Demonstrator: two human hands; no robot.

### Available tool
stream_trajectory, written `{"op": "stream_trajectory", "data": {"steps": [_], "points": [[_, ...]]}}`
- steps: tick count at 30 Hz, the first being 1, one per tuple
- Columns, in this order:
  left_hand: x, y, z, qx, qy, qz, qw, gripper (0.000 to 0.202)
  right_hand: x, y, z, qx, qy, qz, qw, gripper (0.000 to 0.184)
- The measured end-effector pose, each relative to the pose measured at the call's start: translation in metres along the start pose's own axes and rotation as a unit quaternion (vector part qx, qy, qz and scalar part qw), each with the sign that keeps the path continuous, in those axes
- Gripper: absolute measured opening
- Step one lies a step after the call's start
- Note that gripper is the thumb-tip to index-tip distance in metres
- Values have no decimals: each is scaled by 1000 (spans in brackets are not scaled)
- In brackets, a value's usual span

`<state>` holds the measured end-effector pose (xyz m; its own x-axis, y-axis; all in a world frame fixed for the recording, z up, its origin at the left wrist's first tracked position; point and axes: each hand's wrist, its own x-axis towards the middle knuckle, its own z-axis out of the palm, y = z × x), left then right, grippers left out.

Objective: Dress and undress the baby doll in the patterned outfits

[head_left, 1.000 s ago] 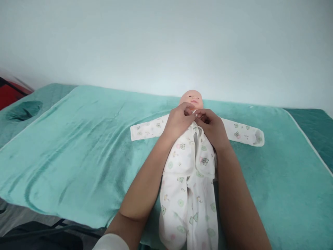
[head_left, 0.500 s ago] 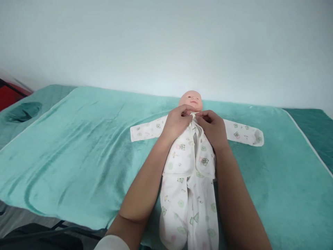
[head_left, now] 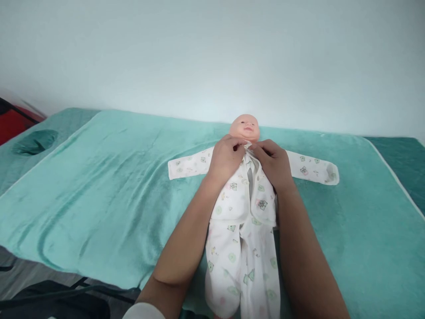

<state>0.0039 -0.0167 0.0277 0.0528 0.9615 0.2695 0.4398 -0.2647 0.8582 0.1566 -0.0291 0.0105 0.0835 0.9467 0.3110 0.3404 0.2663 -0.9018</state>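
Toward the far edge of the bed [head_left: 410,164], left hand [head_left: 227,157] and right hand [head_left: 275,163] pinch a doll's [head_left: 245,124] jacket [head_left: 229,197], apparently steadying its neckline.

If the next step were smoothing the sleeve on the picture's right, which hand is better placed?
Probably the right hand: it is nearer that sleeve, while the left hand is across the collar. Both hands have fingers at the collar.

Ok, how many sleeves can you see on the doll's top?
2. One sleeve sticks out beyond the left hand, the other sleeve beyond the right hand; the hands partly cover both.
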Motion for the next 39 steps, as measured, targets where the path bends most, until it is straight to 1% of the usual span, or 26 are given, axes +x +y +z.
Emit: {"op": "stream_trajectory", "data": {"steps": [5,12,15,19,22,24,27,30,34,39], "points": [[-3,0,-1,35,10,5,999,25,-1,-1,-1,4,-13,-8,1000,19],[-13,-8,-3,32,27,38,998,15,-1,-1,-1,3,-15,1,1000,19],[-20,-13,-7,26,10,61,998,19,-2,-2,-1,-18,-2,-10,1000,22],[-23,-18,-9,45,-9,89,995,26,-4,-3,1,-51,17,-56,997,26],[-22,-20,-9,66,-10,101,993,28,-5,-3,3,-67,48,-75,994,31],[-21,-20,-8,82,-8,106,991,29,-5,-3,4,-73,73,-74,992,35],[-21,-19,-7,102,-14,104,989,31,-5,-2,6,-75,86,-62,991,38],[-22,-18,-7,110,-20,95,989,34,-5,-1,6,-61,81,-47,994,38],[-22,-18,-6,122,-13,94,988,38,-5,0,6,-44,71,-32,996,34],[-21,-18,-5,137,-20,84,987,39,-5,-2,5,-31,65,-59,996,31]]}}
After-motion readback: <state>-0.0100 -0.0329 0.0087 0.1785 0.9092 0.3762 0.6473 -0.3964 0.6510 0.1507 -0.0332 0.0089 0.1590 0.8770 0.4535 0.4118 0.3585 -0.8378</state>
